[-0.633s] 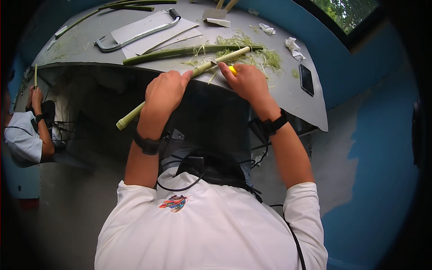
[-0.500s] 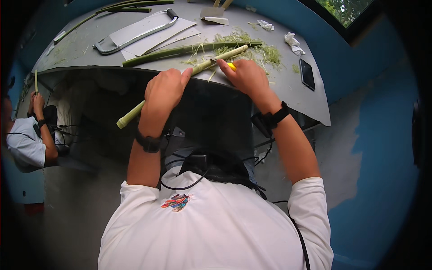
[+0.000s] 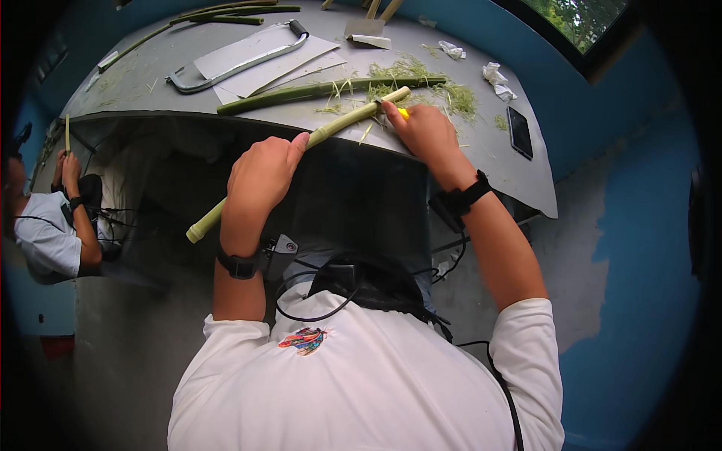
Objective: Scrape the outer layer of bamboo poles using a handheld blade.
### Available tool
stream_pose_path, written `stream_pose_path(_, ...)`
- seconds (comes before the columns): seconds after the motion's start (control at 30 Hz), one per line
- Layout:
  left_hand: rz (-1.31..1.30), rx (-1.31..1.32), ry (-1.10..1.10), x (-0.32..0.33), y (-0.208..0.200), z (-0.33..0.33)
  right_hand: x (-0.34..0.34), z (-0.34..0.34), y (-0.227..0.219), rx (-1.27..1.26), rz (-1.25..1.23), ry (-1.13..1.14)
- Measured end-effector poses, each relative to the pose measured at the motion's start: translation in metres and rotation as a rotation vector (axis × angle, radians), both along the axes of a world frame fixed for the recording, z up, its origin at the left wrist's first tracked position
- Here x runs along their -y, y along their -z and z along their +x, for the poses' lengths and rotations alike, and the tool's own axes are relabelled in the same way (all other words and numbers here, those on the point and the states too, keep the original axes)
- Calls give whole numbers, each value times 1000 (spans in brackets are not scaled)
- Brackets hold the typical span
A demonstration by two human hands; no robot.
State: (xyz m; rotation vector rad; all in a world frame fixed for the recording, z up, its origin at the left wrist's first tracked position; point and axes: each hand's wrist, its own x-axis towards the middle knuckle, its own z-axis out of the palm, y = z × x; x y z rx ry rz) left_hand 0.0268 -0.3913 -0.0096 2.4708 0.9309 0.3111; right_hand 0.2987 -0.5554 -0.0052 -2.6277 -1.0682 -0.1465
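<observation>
My left hand (image 3: pixel 263 174) is wrapped round a pale, peeled bamboo stick (image 3: pixel 347 120), which slants from below the table's near edge up onto the tabletop. Its lower end pokes out past my left wrist. In my right hand (image 3: pixel 427 137) is a yellow-handled knife (image 3: pixel 404 113), its dark blade against the stick near the far end; most of the handle is hidden by my fingers. Just beyond lies a green bamboo stalk (image 3: pixel 301 94), with thin green shavings (image 3: pixel 456 99) strewn about it.
On the grey table (image 3: pixel 169 105) lie a hacksaw (image 3: pixel 241 66) on cardboard sheets, more green stalks (image 3: pixel 233 13), crumpled tissues (image 3: pixel 496 79) and a phone (image 3: pixel 519 134) at the right. Far left, another person (image 3: pixel 56 222) holds a thin stick upright.
The peeled stick has been drawn toward me, its lower end now lower and further left. My left hand has moved down with it. The knife stays near the stick's far end.
</observation>
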Motion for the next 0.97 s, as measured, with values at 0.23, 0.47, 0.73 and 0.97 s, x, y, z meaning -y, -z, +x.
stream_pose_path(0.23, -113, 79, -25, -8, -1, -23, 3, -4, 2, 43, 80, -16)
stream_pose_path(0.47, -57, 134, 37, 2, 22, 24, 12, -20, -10, 48, 74, -169)
stream_pose_path(0.73, 75, -4, -21, 11, 1, 43, 4, -6, -7, -66, -5, -125)
stream_pose_path(0.97, 27, 7, -8, 4, 5, 41, 0, -1, -4, -104, -16, -61)
